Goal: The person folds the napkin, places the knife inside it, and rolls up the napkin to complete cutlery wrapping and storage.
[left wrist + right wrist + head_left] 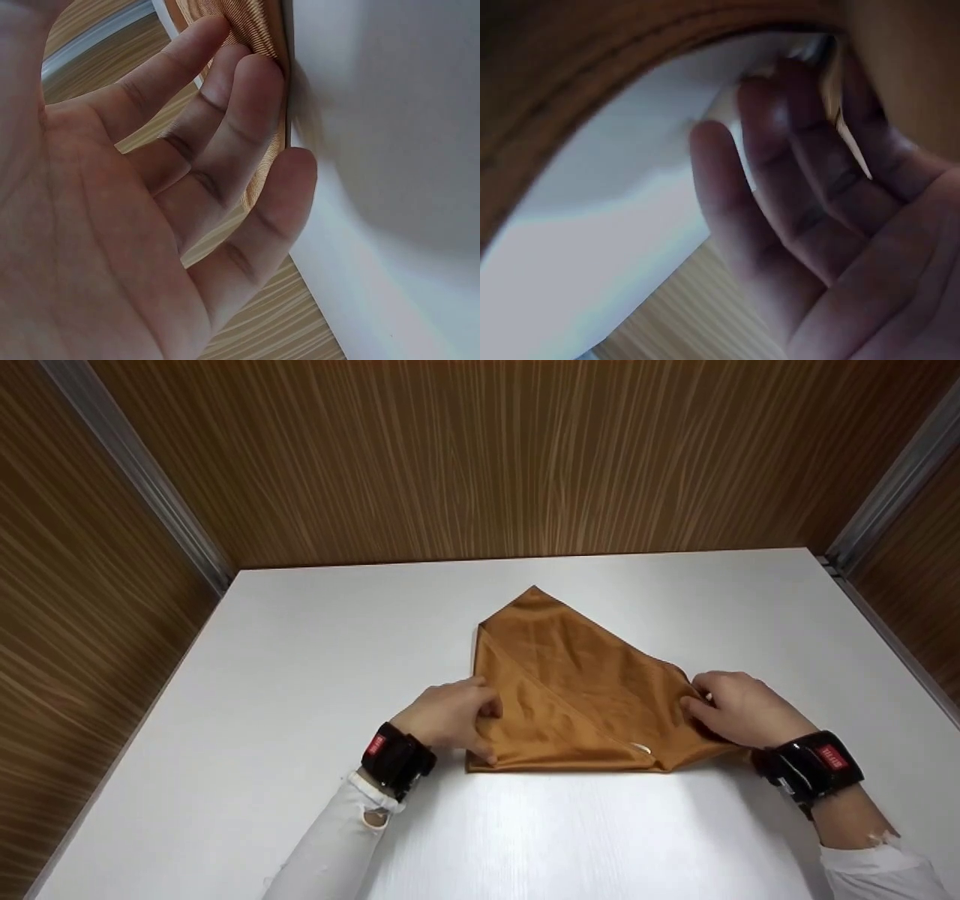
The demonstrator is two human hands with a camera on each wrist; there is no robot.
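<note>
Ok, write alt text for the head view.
A person's left hand and right hand grip the two lower corners of a partly folded tan cloth on a white table, with wood-grain walls behind.

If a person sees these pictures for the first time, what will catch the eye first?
A brown cloth, folded to a point, lies in the middle of the white table. The left hand holds its left edge and the right hand holds its right corner. Wood-grain walls stand around the table.
</note>
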